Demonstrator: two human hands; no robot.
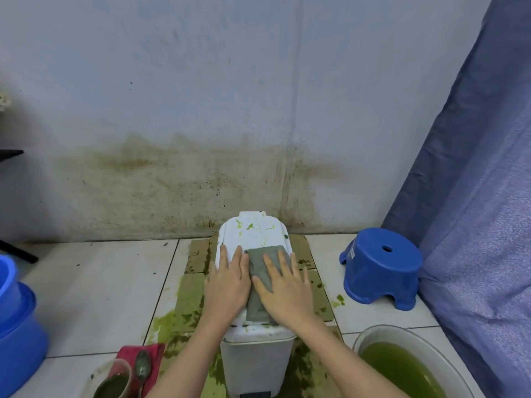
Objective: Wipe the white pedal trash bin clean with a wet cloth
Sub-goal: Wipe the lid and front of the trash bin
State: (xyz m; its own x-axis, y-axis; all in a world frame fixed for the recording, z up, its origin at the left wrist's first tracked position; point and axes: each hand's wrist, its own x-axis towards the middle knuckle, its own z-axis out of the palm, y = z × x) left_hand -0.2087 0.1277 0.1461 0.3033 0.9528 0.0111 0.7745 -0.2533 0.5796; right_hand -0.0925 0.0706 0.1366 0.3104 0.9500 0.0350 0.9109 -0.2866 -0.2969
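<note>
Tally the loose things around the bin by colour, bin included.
Blue: 3, the stool and two stacked tubs
White: 2, the bin and the basin of green water
Grey: 1, the cloth
Red: 1, the rag
Total: 7

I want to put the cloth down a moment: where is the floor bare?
Bare tiles lie left of the cardboard, toward the blue tubs. It is crowded by the trash bin: basin and blue stool right, cup left.
</note>
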